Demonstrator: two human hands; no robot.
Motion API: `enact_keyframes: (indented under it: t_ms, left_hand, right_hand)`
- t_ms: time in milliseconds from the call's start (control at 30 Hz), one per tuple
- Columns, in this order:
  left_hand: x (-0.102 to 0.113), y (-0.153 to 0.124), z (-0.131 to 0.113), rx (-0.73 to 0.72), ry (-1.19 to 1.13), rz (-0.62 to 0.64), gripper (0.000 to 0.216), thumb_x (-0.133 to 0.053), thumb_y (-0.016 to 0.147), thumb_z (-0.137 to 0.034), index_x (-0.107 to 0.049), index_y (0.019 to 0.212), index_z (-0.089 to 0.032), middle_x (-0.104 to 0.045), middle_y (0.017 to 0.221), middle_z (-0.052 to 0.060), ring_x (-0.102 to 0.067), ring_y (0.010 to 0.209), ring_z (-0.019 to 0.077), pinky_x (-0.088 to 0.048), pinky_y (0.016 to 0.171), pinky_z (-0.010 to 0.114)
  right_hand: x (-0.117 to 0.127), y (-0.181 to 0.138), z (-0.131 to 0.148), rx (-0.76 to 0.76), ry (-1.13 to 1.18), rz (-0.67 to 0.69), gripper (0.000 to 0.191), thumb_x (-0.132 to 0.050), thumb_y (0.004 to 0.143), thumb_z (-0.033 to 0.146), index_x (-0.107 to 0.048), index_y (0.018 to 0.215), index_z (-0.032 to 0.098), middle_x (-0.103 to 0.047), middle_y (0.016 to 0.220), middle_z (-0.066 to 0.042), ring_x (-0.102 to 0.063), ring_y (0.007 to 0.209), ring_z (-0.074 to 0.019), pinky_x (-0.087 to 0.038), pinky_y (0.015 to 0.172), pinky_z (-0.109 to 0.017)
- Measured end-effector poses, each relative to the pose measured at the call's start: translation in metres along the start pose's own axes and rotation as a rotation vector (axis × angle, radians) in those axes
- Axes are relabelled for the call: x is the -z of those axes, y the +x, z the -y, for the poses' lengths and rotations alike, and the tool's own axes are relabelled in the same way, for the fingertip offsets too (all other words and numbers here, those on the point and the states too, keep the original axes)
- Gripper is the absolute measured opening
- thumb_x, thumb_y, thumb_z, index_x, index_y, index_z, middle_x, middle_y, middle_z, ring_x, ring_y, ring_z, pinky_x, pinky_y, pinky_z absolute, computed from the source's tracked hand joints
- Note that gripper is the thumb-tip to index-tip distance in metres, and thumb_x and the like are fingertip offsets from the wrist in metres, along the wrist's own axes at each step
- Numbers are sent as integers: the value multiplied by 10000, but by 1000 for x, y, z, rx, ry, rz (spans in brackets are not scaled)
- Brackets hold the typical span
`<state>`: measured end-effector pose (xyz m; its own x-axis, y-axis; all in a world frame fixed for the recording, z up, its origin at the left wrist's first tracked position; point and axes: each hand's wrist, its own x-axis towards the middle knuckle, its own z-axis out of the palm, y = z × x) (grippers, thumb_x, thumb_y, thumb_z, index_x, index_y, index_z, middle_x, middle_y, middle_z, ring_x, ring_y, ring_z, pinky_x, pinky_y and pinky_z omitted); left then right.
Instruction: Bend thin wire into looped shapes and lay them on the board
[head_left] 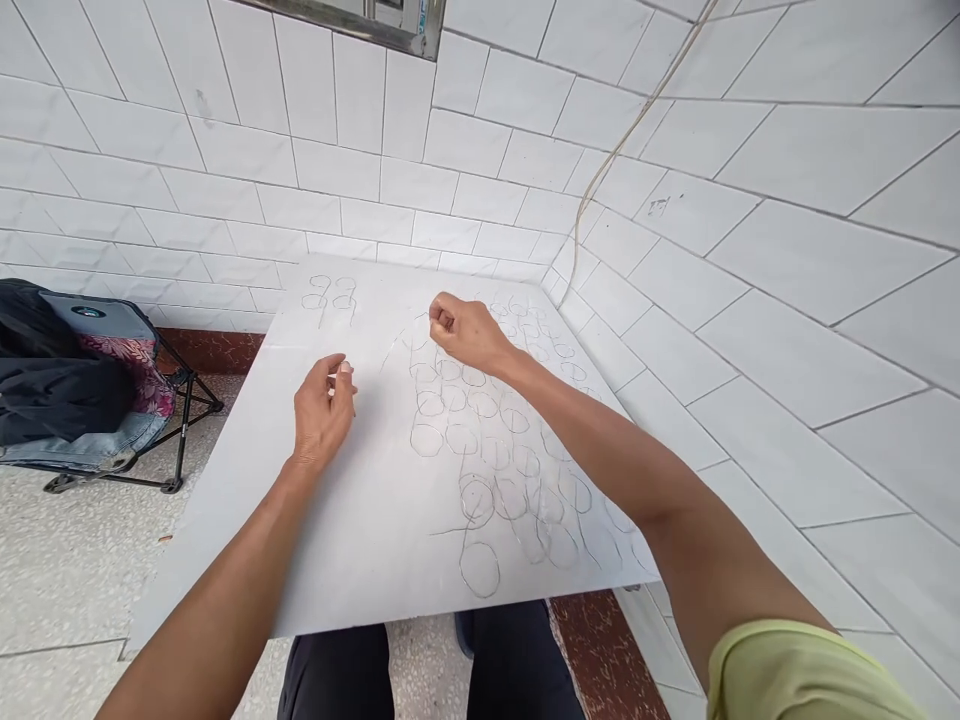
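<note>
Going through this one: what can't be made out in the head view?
All head view.
1. Right hand: curled fingers hide whatever it may pinch.
2. Left hand: anything between thumb and fingertips is too small to tell.
3. Loops on the white board: drawn or wire, too faint.
4. Metal frame: cut off by the top edge.

Yellow-grn short sleeve [810, 672] on R arm, forearms bare, dk trousers [337, 672].
</note>
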<state>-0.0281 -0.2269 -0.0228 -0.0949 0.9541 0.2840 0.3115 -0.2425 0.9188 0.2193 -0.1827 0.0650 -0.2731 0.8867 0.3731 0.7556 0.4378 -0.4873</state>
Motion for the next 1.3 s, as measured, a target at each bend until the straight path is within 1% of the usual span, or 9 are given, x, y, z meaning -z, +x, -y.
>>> enact_keyframes:
  t_ms: [67, 167, 233, 333, 500, 733, 933, 1133, 1300]
  left_hand:
    - [2, -2, -7, -25, -126, 81, 559, -437, 1004, -611, -620, 1320, -188, -693, 1245, 129, -686, 1021, 238, -582, 731, 329]
    - [3, -5, -16, -59, -241, 266, 581, -455, 1004, -618, -638, 1340, -180, -725, 1227, 132, -676, 1117, 250, -555, 961, 400]
    - [3, -8, -19, -73, -292, 395, 571, -486, 1001, -608, -665, 1326, -173, -758, 1132, 131, -704, 1061, 254, -510, 1039, 442]
    - [1, -11, -21, -71, -304, 506, 526, -555, 978, -594, -723, 1249, -176, -775, 962, 110, -725, 891, 244, -520, 999, 459]
    - [-6, -11, -18, -15, -319, 545, 470, -604, 953, -582, -755, 1111, -166, -756, 857, 97, -689, 752, 214, -563, 854, 426]
    - [-15, -12, -17, 93, -493, 545, 403, -628, 943, -546, -695, 1071, -169, -768, 990, 124, -690, 791, 196, -559, 886, 431]
    - [-17, -12, -19, 168, -495, 595, 336, -620, 936, -513, -673, 954, -181, -756, 1017, 128, -674, 792, 198, -542, 832, 401]
    - [-18, -17, -23, 338, -693, 731, 255, -622, 921, -433, -593, 829, -197, -692, 828, 93, -629, 701, 197, -534, 763, 394]
    - [-23, -26, -26, 468, -744, 810, 250, -639, 883, -421, -546, 783, -211, -645, 754, 87, -616, 657, 214, -535, 716, 414]
  right_hand:
    - [1, -23, 21, -36, 32, 33, 70, -518, 907, 176, -543, 877, 234, -640, 716, 9, -525, 601, -139, -387, 602, -294]
    - [-5, -45, 37, -104, 34, 74, 103, -560, 856, 154, -529, 799, 234, -617, 644, 19, -520, 568, -140, -360, 561, -295]
    - [-10, -53, 39, -148, 50, 79, 118, -572, 849, 160, -525, 771, 235, -597, 607, 21, -507, 543, -139, -344, 533, -295]
    - [-19, -60, 34, -188, 120, 84, 123, -577, 871, 187, -535, 767, 237, -599, 599, 18, -512, 527, -138, -343, 505, -291]
    - [-34, -75, 22, -320, 511, 63, 60, -603, 913, 259, -585, 862, 234, -736, 799, -21, -667, 678, -168, -474, 536, -278]
    - [-52, -95, 17, -365, 1015, 67, 298, -736, 879, 495, -674, 911, 205, -750, 903, -64, -702, 741, -181, -551, 602, -297]
    - [-55, -98, 19, -274, 1064, 38, 326, -706, 896, 539, -731, 973, 223, -728, 887, -49, -680, 743, -174, -544, 622, -307]
    - [-55, -105, 15, -232, 951, -118, 293, -683, 926, 493, -739, 1105, 267, -735, 1097, -76, -689, 1013, -218, -577, 755, -335]
    - [-58, -107, 22, -188, 936, -39, 285, -631, 961, 500, -769, 1101, 293, -718, 1238, -58, -655, 1174, -231, -575, 910, -374]
